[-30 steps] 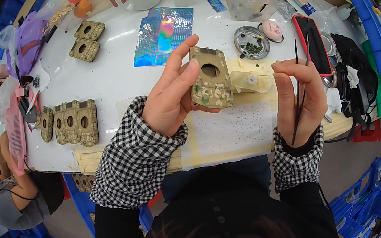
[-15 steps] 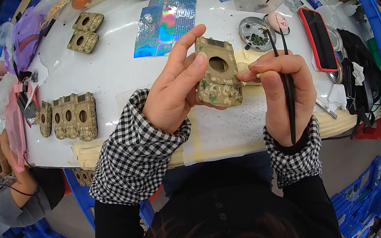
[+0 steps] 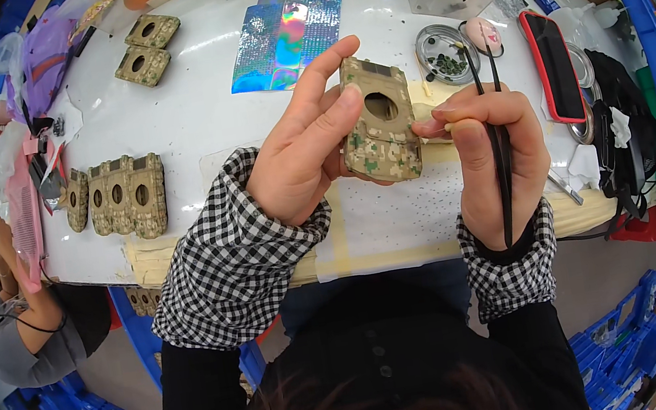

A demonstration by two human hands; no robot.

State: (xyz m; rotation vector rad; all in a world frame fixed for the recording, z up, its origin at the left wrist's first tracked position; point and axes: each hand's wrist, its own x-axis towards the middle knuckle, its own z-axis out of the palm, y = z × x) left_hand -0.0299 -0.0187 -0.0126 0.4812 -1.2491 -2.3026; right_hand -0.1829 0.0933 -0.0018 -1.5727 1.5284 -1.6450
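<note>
My left hand [image 3: 294, 163] grips a camouflage toy tank hull [image 3: 389, 145] by its left side, fingers behind it, the round hole facing up. Black tweezers [image 3: 503, 179] lie across my right hand [image 3: 519, 151], tips pointing away from me and apart. The fingertips of that hand meet at the hull's right edge; whether they pinch some tiny part cannot be made out. Just beyond stands a round tin [image 3: 443, 56] with small dark green pieces in it. A pink round pad [image 3: 481, 36] sits beside the tin, partly behind the tweezers' tips.
More tank hulls stand in a row [image 3: 118, 199] at left, and two others [image 3: 143, 64] lie farther back. A shiny holographic sheet [image 3: 286, 37] is at the back middle. Right of my hands are a red-cased phone [image 3: 553, 68] and a black bag [image 3: 628, 126]. A co-worker's arm [image 3: 36, 304] shows at far left.
Both hands keep the same hold, with the hull tilted slightly. The whole view has shifted a little; nothing was picked up or let go.
</note>
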